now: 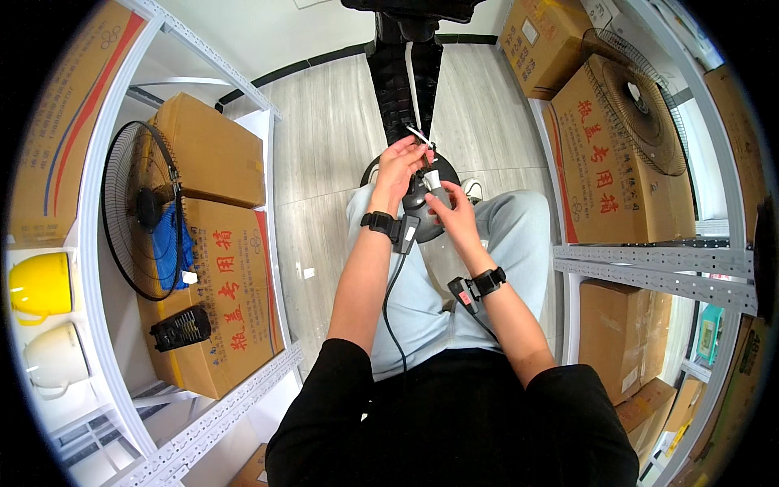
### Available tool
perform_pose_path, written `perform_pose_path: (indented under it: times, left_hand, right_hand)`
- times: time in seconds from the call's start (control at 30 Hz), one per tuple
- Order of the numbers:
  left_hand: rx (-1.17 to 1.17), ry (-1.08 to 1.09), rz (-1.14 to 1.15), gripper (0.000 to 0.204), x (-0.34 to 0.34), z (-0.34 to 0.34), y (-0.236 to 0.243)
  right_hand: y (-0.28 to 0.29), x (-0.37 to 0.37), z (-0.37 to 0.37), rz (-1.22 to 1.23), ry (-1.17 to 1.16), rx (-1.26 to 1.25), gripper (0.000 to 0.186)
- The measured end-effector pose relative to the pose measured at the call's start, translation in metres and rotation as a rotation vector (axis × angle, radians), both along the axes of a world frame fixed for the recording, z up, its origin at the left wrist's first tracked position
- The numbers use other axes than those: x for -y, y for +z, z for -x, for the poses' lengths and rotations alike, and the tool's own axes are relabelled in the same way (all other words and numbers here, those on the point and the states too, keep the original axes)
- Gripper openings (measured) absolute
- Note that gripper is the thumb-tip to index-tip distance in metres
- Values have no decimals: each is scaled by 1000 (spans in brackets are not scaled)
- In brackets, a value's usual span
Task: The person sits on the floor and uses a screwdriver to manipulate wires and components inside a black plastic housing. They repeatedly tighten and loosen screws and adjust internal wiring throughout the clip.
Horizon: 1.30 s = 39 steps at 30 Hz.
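My left hand (398, 166) is closed, its fingertips pinched together beside a thin white strip (419, 135); what lies between them is too small to make out. Just to its right, my right hand (456, 213) grips a grey handle-like piece with a white tapered end (434, 180). Both hands work close together over a dark stand with a round black base (438, 237), which stands on the floor between my knees. A white cord (411, 77) runs down the wide black upright (389, 85) beyond my hands. My fingers partly cover the parts there.
Shelving flanks me on both sides. At left, a black wire fan guard (109, 207) leans on cardboard boxes (213, 152), near a black slotted part (180, 327), a yellow mug (40, 284) and a white mug (57, 357). Another wire fan guard (637, 101) rests against a right-hand box (596, 154).
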<state>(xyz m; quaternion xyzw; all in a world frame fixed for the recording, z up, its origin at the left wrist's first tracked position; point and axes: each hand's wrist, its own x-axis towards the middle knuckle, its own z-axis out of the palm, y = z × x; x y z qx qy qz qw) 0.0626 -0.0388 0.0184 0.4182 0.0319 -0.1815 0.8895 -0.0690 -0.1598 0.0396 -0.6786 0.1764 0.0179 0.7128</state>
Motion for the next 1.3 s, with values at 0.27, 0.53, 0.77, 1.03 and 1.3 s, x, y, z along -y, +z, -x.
perform_pose_path:
  times: [0.27,0.53,0.77,1.03,1.3]
  left_hand:
    - [15,30,108,52,0,0,3]
    - [-8,67,127,36,10,1,5]
    - [-2,114,95,19,11,-8,-7]
    - [-37,128,77,18,11,-9,-8]
    - [-35,155,69,17,9,-15,-20]
  right_hand:
    - [1,14,-1,-340,133,-86,31]
    - [-10,6,0,434,-104,187,48]
    - [-8,6,4,483,-95,167,47]
    - [-14,12,8,502,-88,203,47]
    - [-7,16,9,5,9,-1,44]
